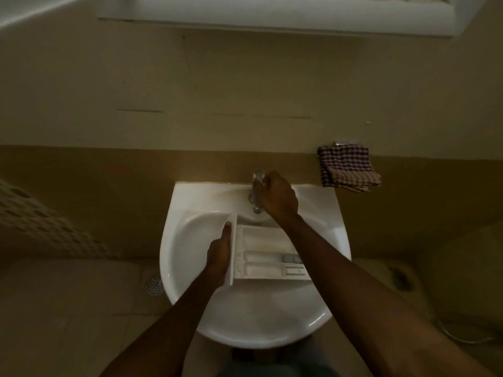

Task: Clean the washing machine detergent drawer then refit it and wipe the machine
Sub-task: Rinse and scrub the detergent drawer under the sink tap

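Looking down from the head, a white sink point(190, 295) is seen fixed to a brown wall. The detergent drawer point(268, 250) is held inside the bowl of the sink, just below the tap point(255, 191), with its open side up. Its front plate is turned to the left. Three boxes are seen in it — one wide one on the far side and two thin ones on the near side — and brown dirt is seen on their floors.

The front plate is held by the left hand point(219, 253). The thumb is laid along the plate and the other fingers are hidden behind it, so this grip is closed on the drawer.

The right hand point(277, 195) is stretched over the drawer's far corner. Its fingers are curled round the top of the tap, so this grip is closed too. It cannot be told if water is running.

A checked cloth point(347, 170) is hung on the wall, up and to the right of the sink, well apart from both hands. A round floor drain point(155, 284) is seen on the tiles just left of the sink.
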